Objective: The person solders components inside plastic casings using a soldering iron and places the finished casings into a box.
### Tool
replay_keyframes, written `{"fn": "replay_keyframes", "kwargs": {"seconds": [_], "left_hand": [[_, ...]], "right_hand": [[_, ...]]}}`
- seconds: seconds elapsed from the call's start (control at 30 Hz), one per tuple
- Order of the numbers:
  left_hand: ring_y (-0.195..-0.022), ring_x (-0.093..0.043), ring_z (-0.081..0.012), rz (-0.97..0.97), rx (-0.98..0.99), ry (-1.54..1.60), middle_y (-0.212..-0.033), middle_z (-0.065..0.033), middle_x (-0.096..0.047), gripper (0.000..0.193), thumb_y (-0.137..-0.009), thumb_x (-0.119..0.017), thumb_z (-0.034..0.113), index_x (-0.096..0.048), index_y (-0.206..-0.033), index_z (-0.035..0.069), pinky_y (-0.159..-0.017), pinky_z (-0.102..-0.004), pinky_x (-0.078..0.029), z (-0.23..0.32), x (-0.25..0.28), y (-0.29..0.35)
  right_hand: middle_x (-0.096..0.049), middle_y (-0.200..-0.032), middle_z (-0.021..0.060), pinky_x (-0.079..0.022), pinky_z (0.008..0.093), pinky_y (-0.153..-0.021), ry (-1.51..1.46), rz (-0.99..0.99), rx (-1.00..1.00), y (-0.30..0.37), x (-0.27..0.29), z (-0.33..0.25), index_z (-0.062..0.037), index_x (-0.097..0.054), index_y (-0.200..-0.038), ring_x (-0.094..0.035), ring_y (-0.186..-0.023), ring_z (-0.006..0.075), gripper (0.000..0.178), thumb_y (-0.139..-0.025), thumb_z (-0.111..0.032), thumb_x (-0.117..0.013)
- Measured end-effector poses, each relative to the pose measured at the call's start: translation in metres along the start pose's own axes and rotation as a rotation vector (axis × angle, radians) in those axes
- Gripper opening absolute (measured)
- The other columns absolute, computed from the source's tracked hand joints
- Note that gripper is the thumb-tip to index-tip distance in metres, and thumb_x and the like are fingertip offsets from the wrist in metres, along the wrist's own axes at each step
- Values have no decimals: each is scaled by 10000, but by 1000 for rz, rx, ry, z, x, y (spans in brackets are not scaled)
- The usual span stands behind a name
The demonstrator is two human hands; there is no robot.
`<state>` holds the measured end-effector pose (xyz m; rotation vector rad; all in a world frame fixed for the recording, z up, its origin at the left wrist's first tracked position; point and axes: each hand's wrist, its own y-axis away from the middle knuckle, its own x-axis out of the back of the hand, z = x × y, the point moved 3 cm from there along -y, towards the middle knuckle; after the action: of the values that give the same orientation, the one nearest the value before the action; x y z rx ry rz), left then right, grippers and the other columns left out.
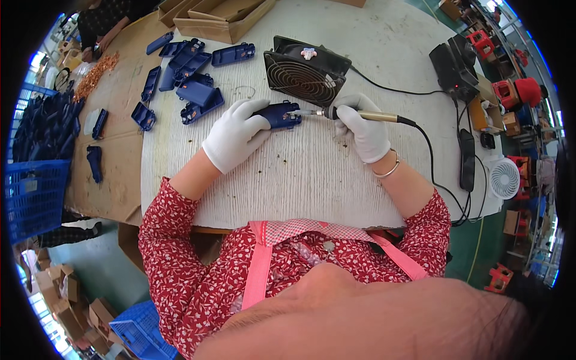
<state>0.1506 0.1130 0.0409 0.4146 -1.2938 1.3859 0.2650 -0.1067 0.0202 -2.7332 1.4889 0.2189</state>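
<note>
My left hand [236, 133], in a white glove, presses a dark blue plastic casing [276, 116] onto the table, with the fingers wrapped over its left end. The gloved right hand [364, 127] grips a soldering iron [380, 116] by its handle, the shaft pointing left. Its tip meets the casing's right end, where small metal parts show; whether it touches them I cannot tell. Just beyond the casing stands a black fan [305, 75] with a round wire grille. Several more blue casings [195, 91] lie in a loose pile past my left hand.
A black soldering station [451, 67] stands at the right, its cord running to the iron. An open cardboard box [222, 21] is at the back. Copper-coloured small parts [96, 75] lie at the far left near another person's hand [88, 54]. A blue basket [35, 192] holds more casings.
</note>
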Motion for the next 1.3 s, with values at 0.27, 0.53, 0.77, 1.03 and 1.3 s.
{"fn": "replay_keyframes", "kwargs": {"seconds": [0.27, 0.53, 0.77, 1.03, 1.3], "left_hand": [[-989, -555, -324, 3, 17, -12, -1131, -148, -565, 129, -724, -684, 86, -586, -804, 54, -836, -370, -467, 1, 0, 1], [-1004, -552, -324, -4, 14, -11, -1134, -144, -565, 124, -725, -685, 88, -592, -799, 54, -845, -371, -465, 1, 0, 2], [-1010, -547, -327, -5, 1, -12, -1136, -146, -561, 123, -727, -683, 88, -592, -800, 51, -848, -376, -463, 1, 0, 1], [-1014, -543, -329, -9, 4, -14, -1142, -150, -558, 128, -729, -682, 89, -589, -805, 46, -857, -374, -460, 2, -1, 2], [-1035, -533, -331, -16, -4, -15, -1154, -148, -556, 126, -729, -679, 85, -587, -806, 45, -865, -380, -458, 2, 0, 1]], "right_hand": [[-607, -737, 15, -423, 163, -482, 94, -23, 33, 1, -2, -4, -56, -583, -897, -540, -570, 41, 83, -866, -131, -564], [-608, -757, 29, -435, 178, -491, 71, -23, 33, 1, -1, 0, -51, -583, -897, -544, -584, 51, 103, -854, -145, -583], [-602, -736, 27, -443, 185, -496, 89, -24, 49, 1, -2, -1, -48, -585, -887, -550, -583, 57, 94, -851, -134, -579], [-600, -711, 16, -435, 177, -488, 71, -11, 35, 3, -2, -4, -43, -585, -884, -547, -573, 48, 93, -855, -128, -564], [-598, -710, 17, -428, 175, -490, 91, -43, 52, 3, -2, -4, -40, -584, -866, -539, -568, 47, 87, -852, -118, -548]]}}
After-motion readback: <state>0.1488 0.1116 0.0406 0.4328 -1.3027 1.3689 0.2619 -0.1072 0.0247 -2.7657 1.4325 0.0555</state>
